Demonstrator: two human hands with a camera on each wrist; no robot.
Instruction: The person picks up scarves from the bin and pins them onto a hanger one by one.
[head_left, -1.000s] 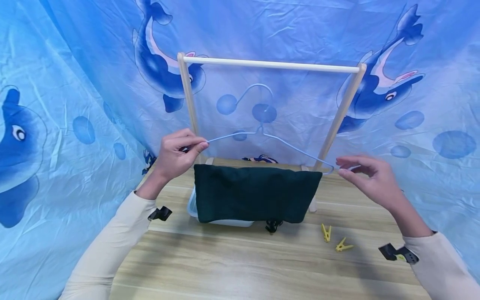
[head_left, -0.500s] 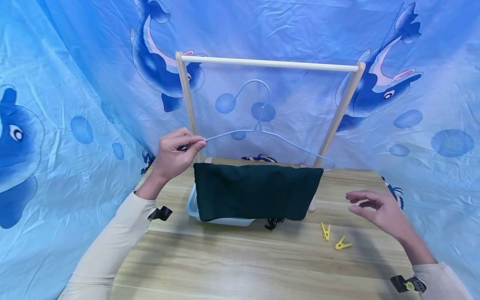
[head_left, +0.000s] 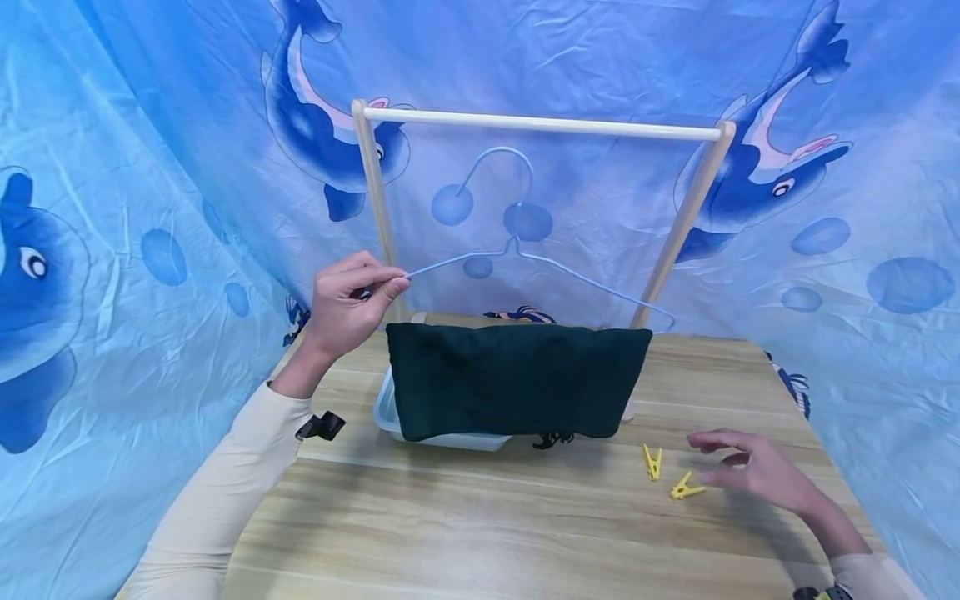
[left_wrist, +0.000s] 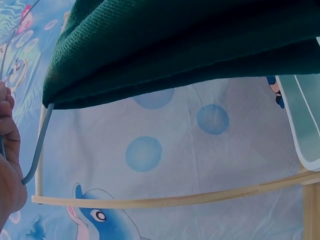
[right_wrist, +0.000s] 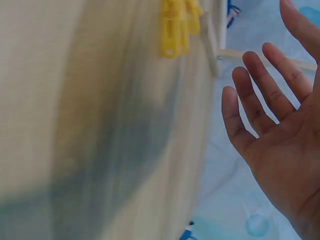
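Observation:
My left hand point(head_left: 351, 304) pinches the left end of a light blue wire clothes hanger point(head_left: 573, 273), holding it up in front of the rack. A dark green cloth point(head_left: 517, 379) is draped folded over the hanger's lower bar; in the left wrist view the green cloth point(left_wrist: 165, 50) hangs beside the fingers. My right hand point(head_left: 757, 468) holds nothing, its fingers spread in the right wrist view. Its fingertips are close to two yellow clothespins, one clothespin point(head_left: 685, 486) nearest them and the other clothespin point(head_left: 652, 462) just to the left.
A small wooden rack with a white top rail point(head_left: 540, 124) stands behind the hanger. Partly hidden by the cloth, a pale plastic tray point(head_left: 450, 442) sits on the wood-grain table point(head_left: 465, 533). A blue dolphin-print curtain point(head_left: 900, 192) surrounds the table on the back and sides.
My right hand has left the hanger's right end and moved down to beside the clothespins. My left hand keeps its pinch, and the hanger's hook has risen slightly.

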